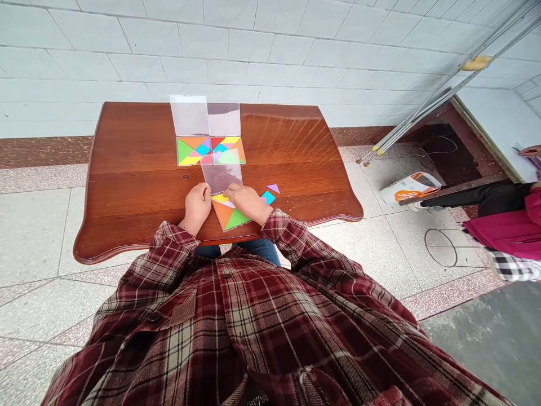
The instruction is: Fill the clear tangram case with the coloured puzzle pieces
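A clear-lidded tangram case (230, 219) lies open near the front edge of the brown table, its lid (222, 179) tilted up away from me. Orange, green and yellow pieces sit in its tray. My left hand (197, 205) is closed at the tray's left corner by the hinge, thumb along the edge. Over the tray, my right hand (248, 203) has its fingers together and bent down near the yellow piece; what is under the fingertips is hidden. Right of that hand, a blue piece (267, 197) and a purple triangle (274, 188) lie on the table, with a pink piece partly covered.
Two more open tangram cases, a left one (186, 151) and a right one (234, 144), stand side by side farther back on the table (135, 169). Behind is a tiled wall (181, 62). Crutches (416, 107) lean at right, near a white box (409, 187) and a seated person (511, 220).
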A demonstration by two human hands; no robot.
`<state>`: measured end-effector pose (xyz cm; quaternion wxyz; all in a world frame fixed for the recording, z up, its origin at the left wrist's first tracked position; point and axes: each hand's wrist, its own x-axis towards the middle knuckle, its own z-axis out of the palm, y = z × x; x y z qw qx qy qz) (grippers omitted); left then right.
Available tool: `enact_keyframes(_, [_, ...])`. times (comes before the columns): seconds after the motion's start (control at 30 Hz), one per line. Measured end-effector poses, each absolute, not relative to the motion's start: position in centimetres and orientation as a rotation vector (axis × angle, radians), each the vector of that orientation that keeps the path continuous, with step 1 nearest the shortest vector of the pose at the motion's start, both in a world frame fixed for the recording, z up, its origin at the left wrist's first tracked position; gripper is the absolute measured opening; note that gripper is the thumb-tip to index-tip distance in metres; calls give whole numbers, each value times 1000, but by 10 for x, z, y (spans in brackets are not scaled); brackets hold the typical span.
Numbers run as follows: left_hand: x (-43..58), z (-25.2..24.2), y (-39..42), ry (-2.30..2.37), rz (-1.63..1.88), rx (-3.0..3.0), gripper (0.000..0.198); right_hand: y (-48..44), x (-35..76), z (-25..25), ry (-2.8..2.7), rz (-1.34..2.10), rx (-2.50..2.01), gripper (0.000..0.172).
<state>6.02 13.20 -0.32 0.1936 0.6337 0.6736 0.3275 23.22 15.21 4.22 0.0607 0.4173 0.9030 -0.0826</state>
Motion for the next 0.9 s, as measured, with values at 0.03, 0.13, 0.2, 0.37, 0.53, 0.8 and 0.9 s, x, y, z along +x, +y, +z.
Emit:
enact_keyframes(0.03, [60, -3, 132, 1888, 922, 1777, 16, 154, 233, 41, 2752, -232, 1232, 31])
enact_keyframes(0.13, [60, -2, 131, 1883, 920, 1777, 15, 157, 234, 38, 2785, -269, 1215, 31])
enact_keyframes(0.2, [60, 0, 131, 1886, 912, 1778, 15, 157, 237, 39, 2798, -353, 1274, 31])
enact_keyframes(0.37, [61, 2, 130, 1890, 905, 1767, 15, 158, 255, 49, 2867, -521, 1574, 27])
enact_keyframes(0.53, [60, 0, 131, 1886, 900, 1775, 16, 171, 302, 50, 2800, -525, 2008, 26])
enact_keyframes(0.8, [57, -4, 134, 1892, 934, 1782, 16, 167, 351, 37, 2554, -659, 2243, 16])
enact_keyframes(0.9, [56, -5, 135, 1894, 942, 1793, 15, 157, 342, 33, 2514, -704, 2125, 15])
